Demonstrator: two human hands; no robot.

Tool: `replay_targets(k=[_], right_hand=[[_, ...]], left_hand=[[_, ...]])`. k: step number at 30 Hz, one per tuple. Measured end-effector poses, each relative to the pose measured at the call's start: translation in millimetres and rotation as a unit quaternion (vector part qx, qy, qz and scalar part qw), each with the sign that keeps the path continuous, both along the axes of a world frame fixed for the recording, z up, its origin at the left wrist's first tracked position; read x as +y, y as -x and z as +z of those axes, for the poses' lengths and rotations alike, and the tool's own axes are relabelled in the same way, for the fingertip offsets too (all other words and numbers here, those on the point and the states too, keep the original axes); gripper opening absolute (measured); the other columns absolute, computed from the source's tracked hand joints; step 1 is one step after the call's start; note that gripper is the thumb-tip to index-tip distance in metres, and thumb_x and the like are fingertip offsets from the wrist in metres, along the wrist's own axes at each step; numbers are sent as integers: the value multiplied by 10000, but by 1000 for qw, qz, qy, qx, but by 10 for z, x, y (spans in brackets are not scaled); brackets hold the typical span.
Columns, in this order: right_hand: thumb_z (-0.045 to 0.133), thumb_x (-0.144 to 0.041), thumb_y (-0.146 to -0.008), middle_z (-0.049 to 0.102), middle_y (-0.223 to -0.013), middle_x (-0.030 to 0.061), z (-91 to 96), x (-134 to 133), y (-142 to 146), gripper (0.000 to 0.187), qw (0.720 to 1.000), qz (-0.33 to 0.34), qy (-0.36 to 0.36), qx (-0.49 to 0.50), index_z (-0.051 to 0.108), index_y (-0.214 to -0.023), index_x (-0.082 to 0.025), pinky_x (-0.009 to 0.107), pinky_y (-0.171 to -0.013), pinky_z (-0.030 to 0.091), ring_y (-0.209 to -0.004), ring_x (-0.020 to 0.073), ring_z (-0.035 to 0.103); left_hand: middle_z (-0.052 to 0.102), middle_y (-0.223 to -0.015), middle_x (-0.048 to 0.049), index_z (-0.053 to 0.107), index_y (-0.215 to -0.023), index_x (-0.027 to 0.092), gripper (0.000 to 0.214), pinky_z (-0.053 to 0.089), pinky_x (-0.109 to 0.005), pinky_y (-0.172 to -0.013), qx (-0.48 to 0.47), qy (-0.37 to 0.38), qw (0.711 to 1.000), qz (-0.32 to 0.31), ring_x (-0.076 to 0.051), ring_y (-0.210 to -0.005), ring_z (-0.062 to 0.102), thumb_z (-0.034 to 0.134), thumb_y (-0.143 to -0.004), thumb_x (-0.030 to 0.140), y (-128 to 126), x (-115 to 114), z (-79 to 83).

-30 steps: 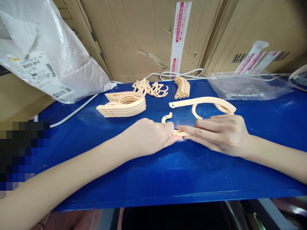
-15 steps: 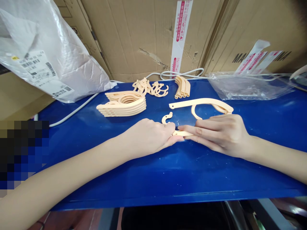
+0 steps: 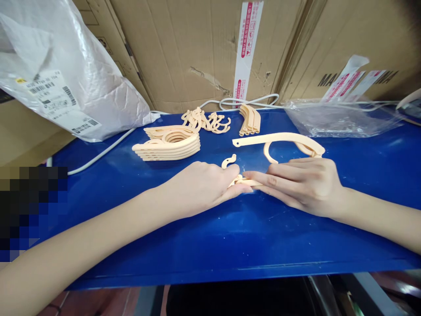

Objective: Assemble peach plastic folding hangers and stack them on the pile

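Fingertips of my left hand [image 3: 210,186] are closed on a small cream plastic piece [image 3: 234,181], mostly covered by the thumb. My right hand [image 3: 302,186] pinches a cream hanger arm [image 3: 252,182], whose end meets that small piece. Behind the right hand, a long curved hanger arm [image 3: 276,139] extends left, with a holed tip and a curved part beneath it. How it joins the held arm is hidden. Just beyond the left thumb shows a cream hook [image 3: 229,160], partly covered by the hand; I cannot tell whether it touches the fingers.
On the blue table [image 3: 197,250] are stacked hanger parts [image 3: 167,147], a pile of hooks [image 3: 205,120] and a bundle of curved pieces [image 3: 250,119]. A clear plastic bag [image 3: 338,118], white cable [image 3: 105,151], white parcel bag [image 3: 82,74] and cardboard boxes [image 3: 190,48] line the back.
The small piece at my left fingertips shows more now, against the end of the held arm. The long arm has shifted slightly right, and the left hand covers more of the hook.
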State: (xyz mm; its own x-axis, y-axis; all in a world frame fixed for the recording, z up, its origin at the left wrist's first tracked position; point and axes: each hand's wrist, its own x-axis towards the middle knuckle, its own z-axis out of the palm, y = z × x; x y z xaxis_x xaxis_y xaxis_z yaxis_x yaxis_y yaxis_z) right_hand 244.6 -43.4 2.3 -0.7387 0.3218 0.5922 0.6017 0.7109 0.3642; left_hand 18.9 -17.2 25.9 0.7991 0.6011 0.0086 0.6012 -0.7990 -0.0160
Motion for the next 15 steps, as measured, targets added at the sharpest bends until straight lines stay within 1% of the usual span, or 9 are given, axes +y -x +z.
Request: replay_targets(k=[2,7,10,12,15], right_hand=[[589,-248,-933,589,-552,-59,34,-7,20,169,1000,0,-1,-6,716,-1037,-208,239,-449,350,-443,76,452],[568,-255,-945,575,-534,-60,60,-11,36,190,1000,1,-11,-10,727,-1037,-208,227,-438,343,-434,80,429],[580,-255,-940,568,-531,-69,57,-9,35,185,1000,5,-20,-11,719,-1054,-211,223,-434,334,-428,76,410],[583,-251,-939,563,-533,-72,59,-10,35,185,1000,-1,-22,-15,709,-1070,-213,222,-441,334,-433,73,414],[574,-244,-945,550,-542,-76,66,-14,35,195,999,-8,-18,-30,688,-1101,-218,221,-449,334,-439,67,420]], left_hand=[[671,-664,-46,591,-1033,119,488,271,-249,-457,-3,-9,1000,-11,-194,-564,639,349,-993,541,5,2,-8],[623,-584,-13,576,-938,137,424,251,-251,-436,-5,-6,1000,-14,-188,-511,615,352,-1008,490,4,-5,-17],[612,-573,-3,567,-909,139,395,252,-247,-429,-6,-2,1000,-20,-172,-490,601,365,-1012,462,0,-11,-22],[612,-570,-1,563,-893,138,386,247,-243,-423,-10,-17,999,-26,-162,-477,593,381,-1009,457,1,-12,-35],[604,-553,0,558,-864,134,397,221,-244,-405,-16,-73,996,-40,-149,-440,576,389,-1004,465,10,-10,-73]])
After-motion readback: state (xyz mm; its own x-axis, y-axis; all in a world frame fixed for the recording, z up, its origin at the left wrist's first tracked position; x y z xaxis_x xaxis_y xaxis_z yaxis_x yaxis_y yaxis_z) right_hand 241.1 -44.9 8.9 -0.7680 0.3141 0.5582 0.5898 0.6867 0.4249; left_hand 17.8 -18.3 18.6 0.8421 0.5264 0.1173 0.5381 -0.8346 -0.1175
